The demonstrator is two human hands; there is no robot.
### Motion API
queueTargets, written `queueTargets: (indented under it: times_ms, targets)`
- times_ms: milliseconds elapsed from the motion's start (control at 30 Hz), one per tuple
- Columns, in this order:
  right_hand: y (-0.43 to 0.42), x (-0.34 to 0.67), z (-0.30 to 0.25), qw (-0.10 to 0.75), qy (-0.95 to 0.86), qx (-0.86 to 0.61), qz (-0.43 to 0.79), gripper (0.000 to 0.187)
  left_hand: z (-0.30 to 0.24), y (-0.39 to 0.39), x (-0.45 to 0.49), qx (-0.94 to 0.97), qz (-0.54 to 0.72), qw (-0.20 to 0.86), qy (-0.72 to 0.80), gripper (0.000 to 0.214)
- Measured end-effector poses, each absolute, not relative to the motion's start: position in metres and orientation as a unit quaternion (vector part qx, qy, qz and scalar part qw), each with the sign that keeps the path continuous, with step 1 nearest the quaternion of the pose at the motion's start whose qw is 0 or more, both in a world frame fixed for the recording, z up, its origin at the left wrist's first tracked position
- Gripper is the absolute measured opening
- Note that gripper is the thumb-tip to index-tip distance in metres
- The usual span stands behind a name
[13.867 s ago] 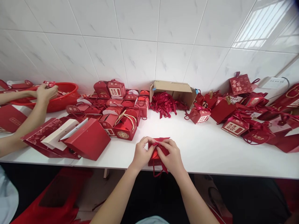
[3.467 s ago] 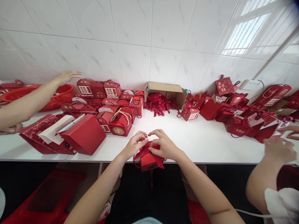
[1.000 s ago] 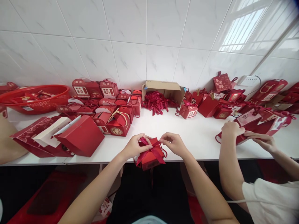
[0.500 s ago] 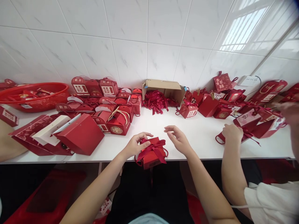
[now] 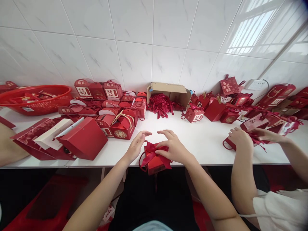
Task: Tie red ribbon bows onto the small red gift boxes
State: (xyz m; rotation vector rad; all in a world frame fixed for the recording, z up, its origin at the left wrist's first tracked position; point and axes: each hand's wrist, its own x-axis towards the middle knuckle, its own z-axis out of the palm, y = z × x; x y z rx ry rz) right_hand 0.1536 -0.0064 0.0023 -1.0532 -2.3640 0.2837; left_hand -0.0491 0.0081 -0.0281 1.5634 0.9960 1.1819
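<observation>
A small red gift box [image 5: 154, 165] rests at the table's front edge, just in front of me. A glossy dark-red ribbon bow [image 5: 151, 153] lies across its top, and cord handles hang at its sides. My right hand [image 5: 173, 148] reaches over the box from the right, thumb and a finger closed on the bow near its knot; the fingertips are partly hidden. Beside the box's far left corner, my left hand [image 5: 136, 147] is held open with its fingers extended, seemingly apart from the box.
An open cardboard box [image 5: 168, 86] spills red ribbons [image 5: 160, 104] by the wall. Gift boxes [image 5: 122, 128] crowd the left, near a red basket [image 5: 55, 104] of sweets. On the right, a co-worker's hands [image 5: 240, 139] handle another ribboned box. Someone's arm [image 5: 12, 146] shows at far left.
My left hand has let go of the box and moved slightly up and left. My right hand has come in onto the bow. The co-worker's raised hand has come down to their box.
</observation>
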Motion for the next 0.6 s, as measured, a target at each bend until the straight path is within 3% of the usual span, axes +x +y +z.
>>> queueTargets:
  times_ms: [200, 600]
  targets:
    - [-0.008, 0.152, 0.001, 0.262, -0.875, -0.389, 0.115, 0.012, -0.051, 0.009, -0.068, 0.521, 0.564, 0.446, 0.459, 0.048]
    - [-0.001, 0.164, 0.003, 0.294, -0.837, -0.425, 0.182, 0.010, -0.098, 0.007, -0.087, 0.447, 0.582, 0.447, 0.512, 0.053]
